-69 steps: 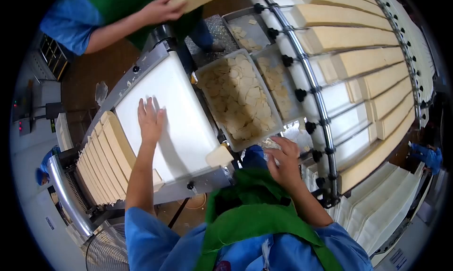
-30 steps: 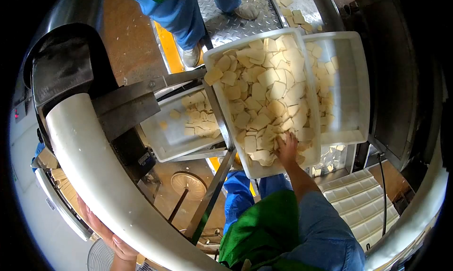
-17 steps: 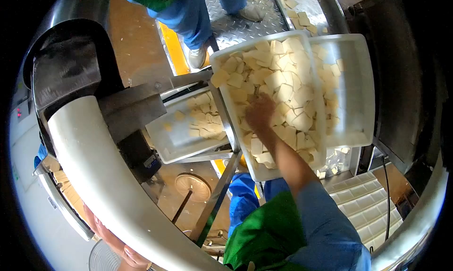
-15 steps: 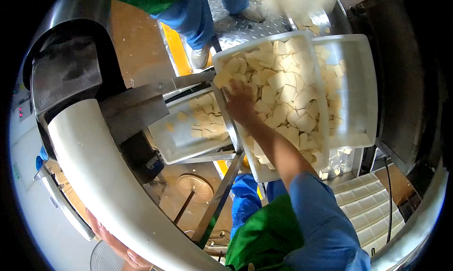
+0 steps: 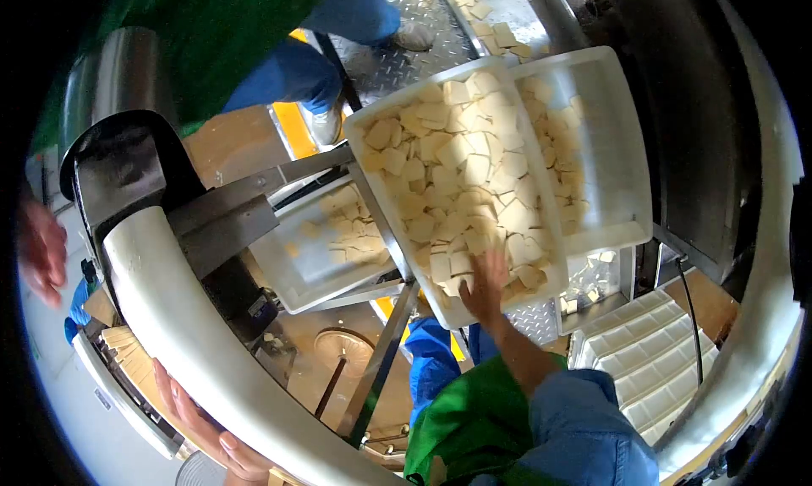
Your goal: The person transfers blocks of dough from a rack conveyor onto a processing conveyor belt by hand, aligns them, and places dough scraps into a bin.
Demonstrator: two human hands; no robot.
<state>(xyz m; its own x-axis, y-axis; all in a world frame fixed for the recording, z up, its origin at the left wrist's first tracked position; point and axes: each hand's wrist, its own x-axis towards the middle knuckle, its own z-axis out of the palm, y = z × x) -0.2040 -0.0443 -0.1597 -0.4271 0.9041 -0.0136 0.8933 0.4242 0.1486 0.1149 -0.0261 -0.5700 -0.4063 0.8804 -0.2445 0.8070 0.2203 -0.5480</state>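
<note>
My right hand [image 5: 487, 288] lies with fingers apart on the flat cream-coloured pieces [image 5: 461, 160] near the lower end of a full white tray [image 5: 554, 224]. It appears to hold nothing. My left hand [image 5: 199, 422] is at the lower left, its fingers stretched along the outer side of a curved white belt [image 5: 194, 325]; part of the palm is hidden by the belt. Right of the full tray is a second white tray [image 5: 613, 148] with fewer pieces. A smaller tray [image 5: 296, 270] with some pieces sits lower, to the left.
A co-worker in a green apron [image 5: 211, 38] stands at the top left, one hand [image 5: 41, 249] at the left edge. A metal frame bar [image 5: 385, 351] runs beside the full tray. Stacked white moulds [image 5: 647, 359] are at the lower right. Dark machinery [image 5: 694, 122] borders the right.
My right hand has moved from the tray's upper left side down to its lower end. The co-worker has leaned further in, with a hand now at the left. My left hand stays by the belt.
</note>
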